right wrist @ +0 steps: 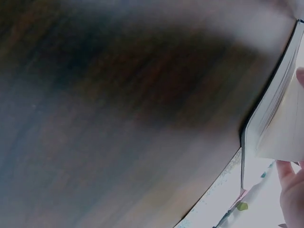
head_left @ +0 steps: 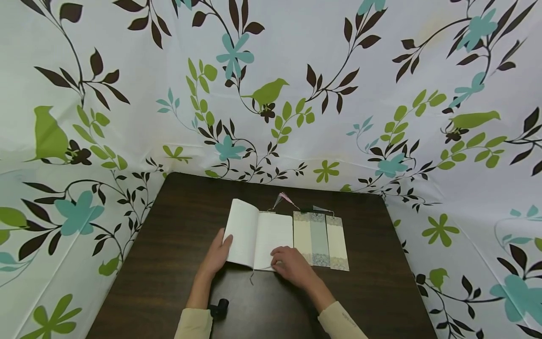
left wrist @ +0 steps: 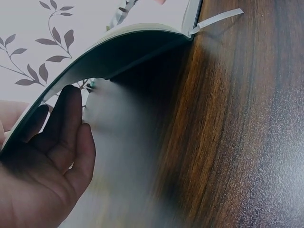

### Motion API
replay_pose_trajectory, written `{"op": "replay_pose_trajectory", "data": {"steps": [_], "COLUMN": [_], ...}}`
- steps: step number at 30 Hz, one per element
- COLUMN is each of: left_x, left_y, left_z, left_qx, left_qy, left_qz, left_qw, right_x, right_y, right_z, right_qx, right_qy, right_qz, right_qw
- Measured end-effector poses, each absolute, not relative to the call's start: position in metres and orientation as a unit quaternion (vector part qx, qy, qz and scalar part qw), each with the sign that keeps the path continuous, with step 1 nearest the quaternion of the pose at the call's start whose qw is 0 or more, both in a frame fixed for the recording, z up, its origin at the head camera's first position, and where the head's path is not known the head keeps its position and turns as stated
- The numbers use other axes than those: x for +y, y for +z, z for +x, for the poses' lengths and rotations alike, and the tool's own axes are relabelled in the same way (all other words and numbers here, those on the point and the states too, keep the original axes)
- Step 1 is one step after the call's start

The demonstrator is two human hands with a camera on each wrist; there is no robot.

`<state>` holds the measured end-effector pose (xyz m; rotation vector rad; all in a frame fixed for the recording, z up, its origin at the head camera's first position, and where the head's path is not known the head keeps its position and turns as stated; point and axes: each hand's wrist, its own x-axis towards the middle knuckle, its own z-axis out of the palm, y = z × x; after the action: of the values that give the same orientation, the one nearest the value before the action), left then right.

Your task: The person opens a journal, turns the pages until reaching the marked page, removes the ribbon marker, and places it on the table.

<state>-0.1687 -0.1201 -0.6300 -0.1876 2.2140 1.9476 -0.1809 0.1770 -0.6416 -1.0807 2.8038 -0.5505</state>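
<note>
An open notebook (head_left: 273, 233) with pale pages, a dark cover and a ribbon (left wrist: 221, 19) lies on the table, its left half raised. My left hand (head_left: 218, 252) grips that left side, the thumb over the page and the fingers (left wrist: 71, 109) behind the cover. Over the lower right page bends my right hand (head_left: 294, 266), its fingers curled. The right wrist view has fingertips (right wrist: 285, 170) at both sides of a lifted page (right wrist: 285, 128); most of this hand lies outside that view. Close by on the right are a cream bookmark (head_left: 302, 233), a grey-blue bookmark (head_left: 319, 238) and another cream bookmark (head_left: 337, 242).
Tassels (head_left: 284, 197) lie beyond the notebook's top edge. The dark wood-grain table (head_left: 165, 282) ends at the back against a leaf-and-bird patterned curtain (head_left: 271, 136). A black device (head_left: 219, 308) is worn on the left wrist.
</note>
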Motion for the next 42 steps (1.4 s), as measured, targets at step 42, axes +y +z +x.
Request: {"op": "replay_pose_trajectory", "data": {"steps": [42], "left_x": [-0.118], "left_y": [-0.641], "left_z": [-0.166], "left_qx": [0.763], "left_qy": [0.638], "left_qz": [-0.083], "left_qw": [0.063], "right_x": [0.107], "right_y": [-0.668], "right_z": [-0.165], "right_qx": [0.908], "right_qy": [-0.348], "right_qz": [-0.234], "right_qw": [0.009]}}
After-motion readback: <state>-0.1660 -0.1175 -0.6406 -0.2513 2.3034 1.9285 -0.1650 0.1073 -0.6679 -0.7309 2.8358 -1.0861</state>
